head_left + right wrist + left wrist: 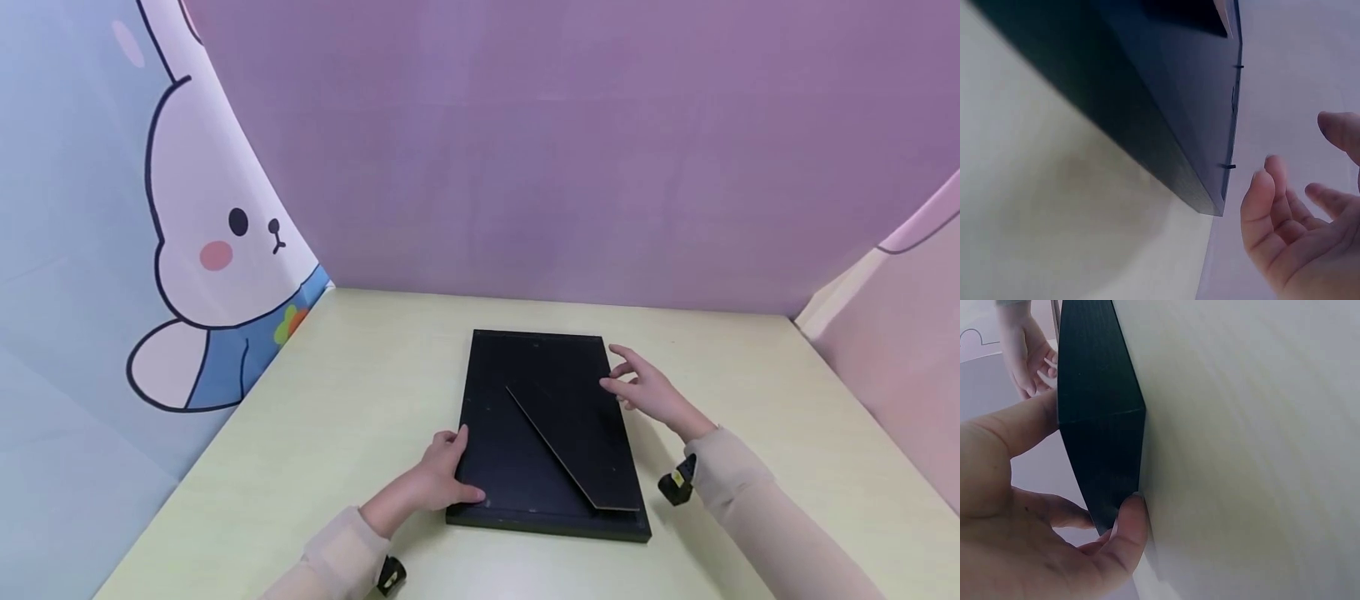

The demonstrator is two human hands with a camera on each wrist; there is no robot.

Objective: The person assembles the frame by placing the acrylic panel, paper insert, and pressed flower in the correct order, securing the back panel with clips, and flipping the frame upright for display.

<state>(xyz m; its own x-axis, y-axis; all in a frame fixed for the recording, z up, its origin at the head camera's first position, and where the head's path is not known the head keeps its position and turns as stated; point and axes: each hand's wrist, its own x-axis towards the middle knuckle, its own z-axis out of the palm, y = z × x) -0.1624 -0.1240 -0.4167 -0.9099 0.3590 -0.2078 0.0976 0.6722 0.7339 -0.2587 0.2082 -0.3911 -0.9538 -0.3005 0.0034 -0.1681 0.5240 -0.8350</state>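
Note:
A black picture frame lies on the table with its back up. Its slanted black stand flap stands a little proud of the backing, pale along one edge. At the frame's near left corner my left hand grips the side, thumb over the back. The left wrist view shows fingertips on the thick dark side of the frame. Over the right edge hovers my right hand, fingers loosely bent with nothing in them. Small metal tabs stick up along the frame's rim in the right wrist view.
The pale table runs back to a purple wall cloth. On the left hangs a blue cloth with a printed rabbit, on the right a pink one. Both wrists wear a small dark camera.

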